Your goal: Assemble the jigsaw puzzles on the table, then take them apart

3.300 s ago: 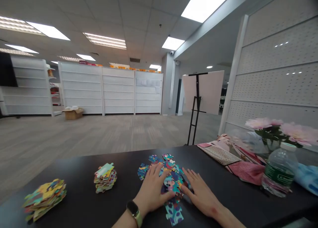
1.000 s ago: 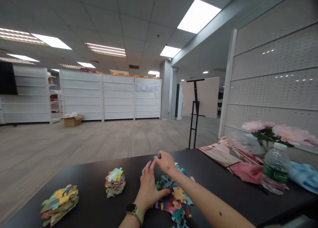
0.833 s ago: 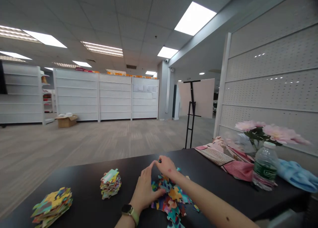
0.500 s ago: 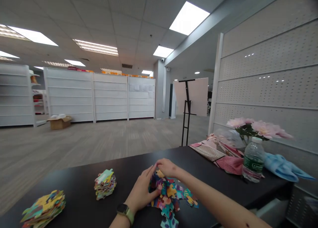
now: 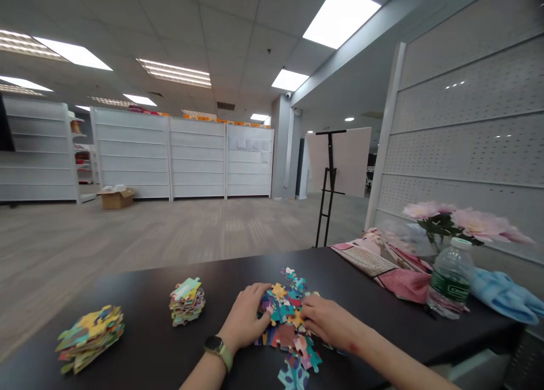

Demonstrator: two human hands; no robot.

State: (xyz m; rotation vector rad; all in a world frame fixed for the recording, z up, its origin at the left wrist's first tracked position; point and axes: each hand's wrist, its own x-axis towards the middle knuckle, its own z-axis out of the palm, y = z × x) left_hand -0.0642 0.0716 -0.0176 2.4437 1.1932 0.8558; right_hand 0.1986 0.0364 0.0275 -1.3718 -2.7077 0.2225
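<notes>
A loose heap of multicoloured jigsaw puzzle pieces (image 5: 287, 322) lies on the black table (image 5: 140, 299), with a few pieces trailing toward the near edge. My left hand (image 5: 245, 316) presses against the heap's left side, its fingers curled onto the pieces. My right hand (image 5: 327, 323) lies over the heap's right side, its fingers reaching in among the pieces. Neither hand clearly holds a single piece. To the left stand a small stack of puzzle pieces (image 5: 187, 302) and a larger stack of puzzle pieces (image 5: 90, 330).
At the table's right stand a plastic water bottle (image 5: 450, 279), pink flowers (image 5: 463, 220), patterned pink cloth (image 5: 382, 271) and a blue cloth (image 5: 501, 296). A perforated white partition (image 5: 459, 135) rises behind them. Beyond the table are a black easel (image 5: 327, 186), white shelving (image 5: 195, 160) and a cardboard box (image 5: 115, 199).
My hands have come down from fingertips meeting above the heap and now lie on either side of it. My right hand has moved to the heap's right. The view has shifted slightly.
</notes>
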